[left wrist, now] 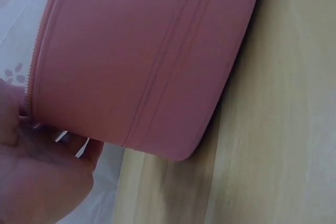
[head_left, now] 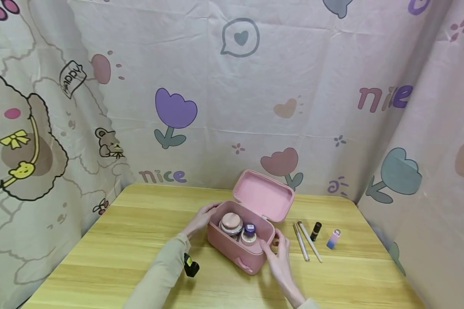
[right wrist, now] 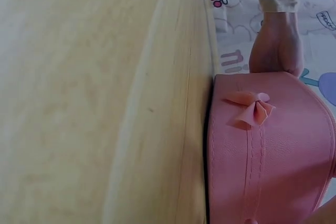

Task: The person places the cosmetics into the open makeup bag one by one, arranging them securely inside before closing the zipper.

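A pink makeup case (head_left: 232, 253) with its lid (head_left: 264, 195) tipped back stands at an angle on the table. Inside are a round compact-like container (head_left: 231, 221), a small bottle with a purple-blue cap (head_left: 249, 228) and a pale round jar (head_left: 248, 238). My left hand (head_left: 201, 219) grips the case's left end; in the left wrist view its fingers curl behind the pink wall (left wrist: 126, 66). At the opposite end my right hand (head_left: 279, 256) holds the case, thumb near the front rim. The right wrist view shows the bow (right wrist: 254, 107) on its front, with little of that hand visible.
Right of the case lie two slim sticks, a silvery one (head_left: 302, 244) and a white one (head_left: 311, 244). Beyond them are a black tube (head_left: 315, 231) and a pink-and-blue tube (head_left: 334, 239). A patterned curtain (head_left: 224, 107) hangs behind the wooden table (head_left: 147, 214).
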`<state>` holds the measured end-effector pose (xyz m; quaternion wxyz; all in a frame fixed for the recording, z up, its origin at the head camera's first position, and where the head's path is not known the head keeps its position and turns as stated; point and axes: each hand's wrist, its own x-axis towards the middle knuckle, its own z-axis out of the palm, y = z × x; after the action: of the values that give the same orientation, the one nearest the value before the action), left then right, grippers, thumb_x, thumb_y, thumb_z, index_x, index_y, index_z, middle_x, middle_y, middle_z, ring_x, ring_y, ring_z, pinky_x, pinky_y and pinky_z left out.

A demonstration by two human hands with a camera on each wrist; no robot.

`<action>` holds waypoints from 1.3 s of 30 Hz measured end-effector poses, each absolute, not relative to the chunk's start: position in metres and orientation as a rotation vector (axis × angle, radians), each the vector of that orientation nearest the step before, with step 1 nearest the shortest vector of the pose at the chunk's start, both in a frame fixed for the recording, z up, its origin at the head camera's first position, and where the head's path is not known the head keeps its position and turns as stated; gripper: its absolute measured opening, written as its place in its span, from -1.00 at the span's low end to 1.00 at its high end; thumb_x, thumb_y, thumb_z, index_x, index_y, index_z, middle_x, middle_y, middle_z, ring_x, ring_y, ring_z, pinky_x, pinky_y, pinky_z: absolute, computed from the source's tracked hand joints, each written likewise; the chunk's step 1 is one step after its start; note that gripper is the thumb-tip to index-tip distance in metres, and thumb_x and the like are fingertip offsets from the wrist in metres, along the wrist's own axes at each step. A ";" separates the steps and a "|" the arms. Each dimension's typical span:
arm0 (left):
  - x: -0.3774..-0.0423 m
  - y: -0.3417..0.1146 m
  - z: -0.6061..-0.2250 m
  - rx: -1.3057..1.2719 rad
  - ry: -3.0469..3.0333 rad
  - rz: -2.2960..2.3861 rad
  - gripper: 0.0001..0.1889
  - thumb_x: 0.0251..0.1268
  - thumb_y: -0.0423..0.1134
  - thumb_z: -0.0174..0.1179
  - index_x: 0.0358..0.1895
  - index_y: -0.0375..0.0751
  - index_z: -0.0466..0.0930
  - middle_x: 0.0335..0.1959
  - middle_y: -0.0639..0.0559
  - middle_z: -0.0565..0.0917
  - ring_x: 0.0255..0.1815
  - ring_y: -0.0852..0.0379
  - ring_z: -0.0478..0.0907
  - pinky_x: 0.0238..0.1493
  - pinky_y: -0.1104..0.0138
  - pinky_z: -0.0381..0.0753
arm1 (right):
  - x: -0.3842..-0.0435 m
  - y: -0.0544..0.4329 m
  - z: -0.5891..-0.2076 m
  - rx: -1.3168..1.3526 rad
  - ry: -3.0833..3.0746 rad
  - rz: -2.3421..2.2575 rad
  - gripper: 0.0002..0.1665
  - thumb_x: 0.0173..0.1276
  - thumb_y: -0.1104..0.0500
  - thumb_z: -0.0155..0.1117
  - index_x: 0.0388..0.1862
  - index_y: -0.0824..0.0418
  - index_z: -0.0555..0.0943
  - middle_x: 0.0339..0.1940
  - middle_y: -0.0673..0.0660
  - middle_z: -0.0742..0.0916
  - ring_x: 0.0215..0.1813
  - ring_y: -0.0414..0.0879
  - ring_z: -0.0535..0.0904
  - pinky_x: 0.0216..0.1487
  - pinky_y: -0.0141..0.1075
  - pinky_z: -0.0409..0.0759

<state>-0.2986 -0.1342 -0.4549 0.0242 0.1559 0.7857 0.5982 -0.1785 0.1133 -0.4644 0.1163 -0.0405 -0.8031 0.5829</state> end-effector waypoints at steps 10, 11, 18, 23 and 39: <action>-0.294 -0.144 -0.457 0.566 2.357 1.829 -0.50 0.61 -0.35 -0.23 0.49 -0.54 0.13 0.50 -0.46 0.27 0.52 -0.39 0.22 0.57 -0.12 0.19 | -0.186 0.120 -0.468 -0.052 -2.338 1.739 -0.26 0.48 0.13 0.17 0.52 0.37 0.18 0.32 0.40 0.36 0.22 0.15 0.40 -0.05 -0.33 0.52; -0.293 -0.145 -0.458 0.570 2.351 1.835 -0.49 0.62 -0.35 -0.23 0.49 -0.55 0.12 0.50 -0.46 0.26 0.52 -0.39 0.22 0.57 -0.11 0.19 | -0.186 0.122 -0.468 -0.039 -2.345 1.749 -0.25 0.49 0.12 0.16 0.53 0.36 0.17 0.34 0.41 0.35 0.23 0.16 0.39 -0.07 -0.33 0.54; -0.286 -0.148 -0.461 0.591 2.305 1.863 -0.47 0.62 -0.33 -0.24 0.51 -0.58 0.05 0.52 -0.48 0.19 0.56 -0.39 0.14 0.58 0.08 0.23 | -0.192 0.133 -0.471 0.021 -2.392 1.829 -0.21 0.51 0.07 0.15 0.57 0.30 0.12 0.46 0.40 0.29 0.32 0.22 0.35 0.01 -0.16 0.60; -0.281 -0.148 -0.462 0.563 2.294 1.865 -0.46 0.63 -0.31 -0.23 0.53 -0.53 0.03 0.54 -0.45 0.16 0.58 -0.37 0.10 0.60 0.03 0.15 | -0.197 0.140 -0.472 0.041 -2.379 1.887 -0.23 0.52 0.08 0.13 0.57 0.28 0.12 0.46 0.40 0.33 0.33 0.22 0.37 -0.04 -0.12 0.63; -0.253 -0.150 -0.462 0.510 2.227 1.950 -0.40 0.57 -0.36 -0.13 0.55 -0.51 -0.02 0.47 -0.55 0.20 0.49 -0.39 0.18 0.26 0.53 0.33 | -0.214 0.157 -0.465 0.120 -2.335 1.969 -0.35 0.53 0.22 0.08 0.50 0.42 0.22 0.44 0.47 0.42 0.39 0.34 0.40 0.08 -0.32 0.58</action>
<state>-0.2531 -0.1497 -0.4621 0.0690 0.1693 0.7396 0.6477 -0.2141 0.1569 -0.4651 0.0425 0.0391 -0.7632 0.6436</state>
